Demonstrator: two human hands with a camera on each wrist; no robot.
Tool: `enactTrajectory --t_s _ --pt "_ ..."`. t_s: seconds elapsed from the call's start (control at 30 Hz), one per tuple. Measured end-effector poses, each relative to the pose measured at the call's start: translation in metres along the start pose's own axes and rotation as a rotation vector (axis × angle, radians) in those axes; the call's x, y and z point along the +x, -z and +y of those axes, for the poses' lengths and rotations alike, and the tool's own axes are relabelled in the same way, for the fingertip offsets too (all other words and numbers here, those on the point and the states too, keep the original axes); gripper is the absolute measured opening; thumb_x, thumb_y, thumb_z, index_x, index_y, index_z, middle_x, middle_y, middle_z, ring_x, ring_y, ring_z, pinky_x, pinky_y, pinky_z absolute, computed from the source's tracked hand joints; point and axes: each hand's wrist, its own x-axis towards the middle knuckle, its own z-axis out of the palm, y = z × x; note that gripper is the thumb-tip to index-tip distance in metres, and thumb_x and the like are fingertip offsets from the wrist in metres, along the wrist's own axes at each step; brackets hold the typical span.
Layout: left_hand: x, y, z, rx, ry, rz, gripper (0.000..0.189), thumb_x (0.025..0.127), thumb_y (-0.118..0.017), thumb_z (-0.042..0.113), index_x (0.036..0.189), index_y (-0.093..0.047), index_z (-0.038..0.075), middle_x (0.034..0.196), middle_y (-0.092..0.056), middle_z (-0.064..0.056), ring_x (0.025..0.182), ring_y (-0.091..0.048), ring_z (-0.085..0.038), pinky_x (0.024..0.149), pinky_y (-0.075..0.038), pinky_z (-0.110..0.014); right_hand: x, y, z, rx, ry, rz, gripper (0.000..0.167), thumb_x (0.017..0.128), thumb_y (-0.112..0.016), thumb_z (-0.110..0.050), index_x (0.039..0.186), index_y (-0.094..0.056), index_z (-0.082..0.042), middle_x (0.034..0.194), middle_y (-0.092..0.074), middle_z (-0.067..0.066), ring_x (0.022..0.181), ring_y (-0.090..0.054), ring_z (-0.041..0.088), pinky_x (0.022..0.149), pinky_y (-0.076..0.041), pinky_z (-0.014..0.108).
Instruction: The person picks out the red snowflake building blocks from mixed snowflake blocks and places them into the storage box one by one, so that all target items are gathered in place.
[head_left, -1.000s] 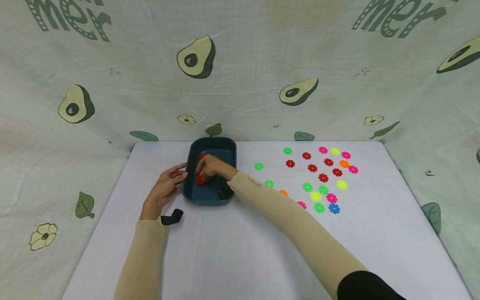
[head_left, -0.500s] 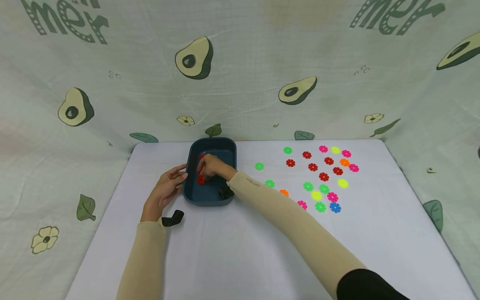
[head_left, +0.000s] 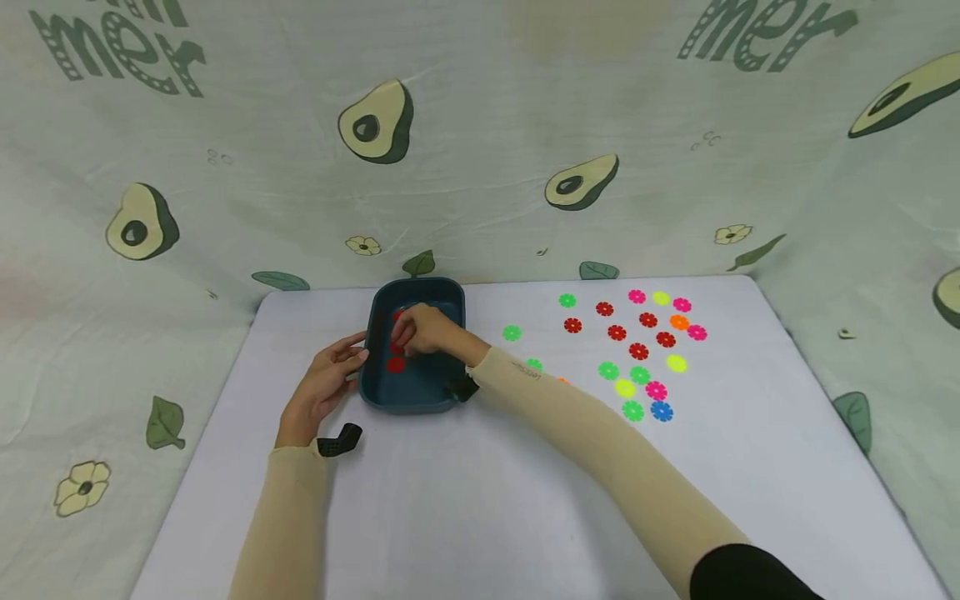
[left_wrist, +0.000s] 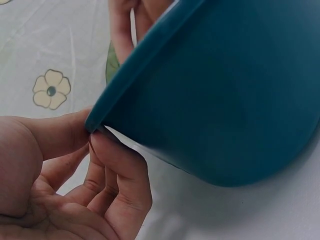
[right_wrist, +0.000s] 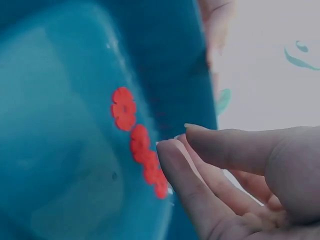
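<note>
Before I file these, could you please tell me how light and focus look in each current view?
Head view: soft light, a faint shadow beside the right sleeve; left wrist view: flower print fairly sharp, soft shadow beneath the teal tray; right wrist view: pale sheen inside the tray, red notched discs slightly soft, upper right washed out.

Left grip pinches a blue tray by its rim.

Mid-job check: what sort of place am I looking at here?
Probably a staged tabletop workspace, though the wider room is out of view: a white table against an avocado-print cloth backdrop, with colourful notched discs spread beside a blue tray.
</note>
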Motion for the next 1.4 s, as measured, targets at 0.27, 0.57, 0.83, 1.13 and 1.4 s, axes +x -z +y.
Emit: enactTrajectory --t_s 0.27,0.57,0.83,1.13,1.4 --pt "0.001 0.001 -0.001 0.006 0.009 0.002 0.062 0.11 -0.059 0.015 0.166 -0.032 0.008 0.114 -0.058 0.009 0.09 -0.057 -0.003 0.07 -0.05 -0.021 -0.056 0.037 0.015 0.115 0.101 0.064 0.032 0.092 -0.07 0.014 0.123 -0.071 0.006 0.116 -0.074 0.02 0.103 -0.074 0.03 0.086 -0.06 0.03" --pt "-0.001 0.004 -0.002 -0.011 0.006 -0.013 0.064 0.11 -0.06 0.017 0.166 -0.032 0.009 0.114 -0.059 0.008 0.092 -0.058 -0.004 0.07 -0.05 -0.021 -0.109 0.064 0.049 0.168 0.082 0.219 0.033 0.092 -0.071 0.015 0.124 -0.068 0.008 0.119 -0.072 0.026 0.105 -0.075 0.034 0.09 -0.061 0.035" --pt "-0.001 0.002 -0.002 -0.041 0.013 -0.019 0.062 0.109 -0.063 0.019 0.164 -0.036 0.011 0.114 -0.06 0.01 0.095 -0.059 -0.004 0.075 -0.052 -0.021 -0.151 0.084 0.087 0.224 0.026 0.311 0.033 0.095 -0.071 0.011 0.128 -0.065 0.01 0.124 -0.069 0.03 0.112 -0.071 0.042 0.094 -0.06 0.038" --pt "-0.002 0.002 -0.002 -0.062 0.015 -0.034 0.065 0.109 -0.061 0.019 0.166 -0.032 0.01 0.116 -0.06 0.01 0.099 -0.06 -0.003 0.081 -0.054 -0.022 -0.188 0.099 0.131 0.249 -0.049 0.405 0.035 0.097 -0.067 0.011 0.132 -0.062 0.013 0.128 -0.066 0.033 0.117 -0.068 0.047 0.089 -0.06 0.027" --pt "-0.003 0.002 -0.001 -0.042 0.017 -0.034 0.065 0.109 -0.062 0.021 0.166 -0.032 0.011 0.116 -0.061 0.01 0.097 -0.06 -0.003 0.078 -0.053 -0.022 -0.217 0.108 0.163 0.249 -0.148 0.481 0.036 0.1 -0.069 0.004 0.134 -0.062 0.009 0.133 -0.065 0.032 0.121 -0.067 0.044 0.087 -0.058 0.02"
